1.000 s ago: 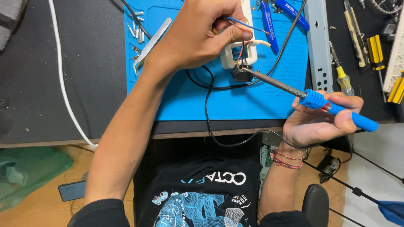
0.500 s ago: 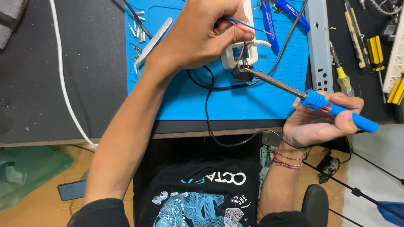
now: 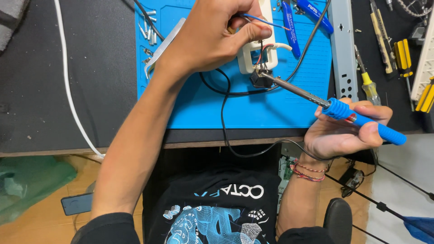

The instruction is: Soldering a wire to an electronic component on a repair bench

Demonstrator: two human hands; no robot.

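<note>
A soldering iron (image 3: 357,118) with a blue handle is held in the right hand (image 3: 343,133), the fingers (image 3: 375,129) wrapped fully round the grip much as a pen is held. Its metal shaft is angled to the far left, and the tip is set against a small black component (image 3: 259,79) lying on the blue mat (image 3: 271,108).

The left hand (image 3: 212,38) is reached over the mat from the left. Its fingers are pinched shut on a thin blue wire (image 3: 264,21), which is drawn taut toward the right, and the hand is rested over a white plastic housing (image 3: 262,56) just beyond the black component. Red and black leads are seen running from that housing down to the component.

The work is judged to be in mid-course: the iron is already applied at the joint, yet the blue wire is seen to be loose at its far end, so at least that connection appears to be left. Whether solder has flowed cannot be told, since the joint is too small to be read.

On the dark surface (image 3: 90,90), blue-handled pliers (image 3: 294,27) are laid at the far side of the mat, and screwdrivers (image 3: 368,86) to the right.
</note>
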